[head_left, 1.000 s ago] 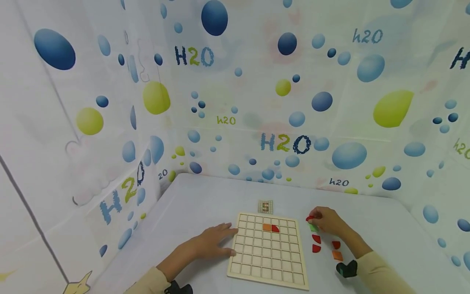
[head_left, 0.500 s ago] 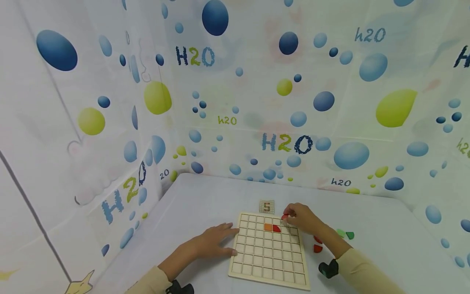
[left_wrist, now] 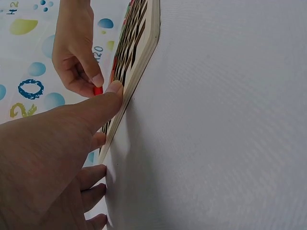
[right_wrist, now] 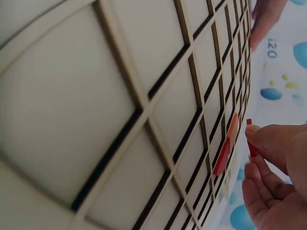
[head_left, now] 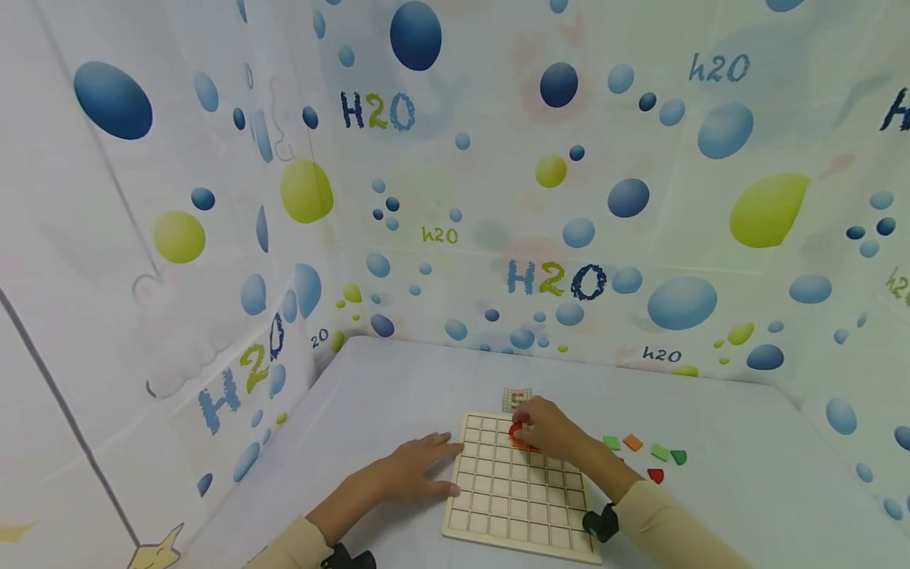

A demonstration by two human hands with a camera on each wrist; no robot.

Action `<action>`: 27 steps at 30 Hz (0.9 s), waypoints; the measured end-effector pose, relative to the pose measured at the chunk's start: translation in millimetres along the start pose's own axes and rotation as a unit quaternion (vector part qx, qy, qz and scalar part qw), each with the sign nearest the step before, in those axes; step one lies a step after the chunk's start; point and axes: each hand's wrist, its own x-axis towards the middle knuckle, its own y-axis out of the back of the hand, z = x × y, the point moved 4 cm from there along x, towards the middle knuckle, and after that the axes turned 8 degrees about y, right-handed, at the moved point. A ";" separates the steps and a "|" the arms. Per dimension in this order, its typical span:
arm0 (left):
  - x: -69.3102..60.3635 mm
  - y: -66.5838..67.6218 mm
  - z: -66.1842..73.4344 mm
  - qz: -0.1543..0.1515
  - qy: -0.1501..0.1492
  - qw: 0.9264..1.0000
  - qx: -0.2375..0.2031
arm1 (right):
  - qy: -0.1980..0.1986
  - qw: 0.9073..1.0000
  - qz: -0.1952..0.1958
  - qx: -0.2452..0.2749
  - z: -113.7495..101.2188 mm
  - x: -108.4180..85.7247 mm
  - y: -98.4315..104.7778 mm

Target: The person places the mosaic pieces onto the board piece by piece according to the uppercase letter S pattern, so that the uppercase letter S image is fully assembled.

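- Moved since half a second ago: the right hand (head_left: 550, 427), swung from the right edge of the board (head_left: 501, 503) over its upper rows.
- Right grip, from my feeds: thumb and fingers pinch a red piece (right_wrist: 251, 139), held above the grid near the seated tiles, not seated yet.
- Left hand (head_left: 411, 468): fingers spread, touching the board's left edge.
- Done, by my count: two seated side by side, an orange tile (right_wrist: 233, 126) and a red tile (right_wrist: 222, 158).
- Remaining: other cells I can make out look bare; loose green pieces (head_left: 660, 452), an orange square (head_left: 633, 442) and red wedge (head_left: 656, 476) lie right of the board.
- Pattern card (head_left: 513, 400) just beyond the board, partly covered; can't read it.
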 end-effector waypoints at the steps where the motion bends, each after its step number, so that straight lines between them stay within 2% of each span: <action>1: -0.3 0.3 0.0 -0.001 0.001 1.000 -0.001 | 0.001 1.000 -0.002 -0.001 -0.4 1.6 -2.0; 9: -2.1 1.6 1.1 -0.002 -0.004 1.000 -0.009 | -0.020 0.999 -0.026 0.005 -5.5 9.2 -14.9; 19: -0.5 -0.7 -1.4 0.002 -0.006 1.000 -0.002 | -0.005 0.999 -0.048 -0.005 -14.8 11.1 -21.8; 27: -5.8 2.1 -0.6 0.009 -0.017 1.000 -0.005 | -0.020 0.999 -0.036 -0.011 -15.1 8.8 -24.9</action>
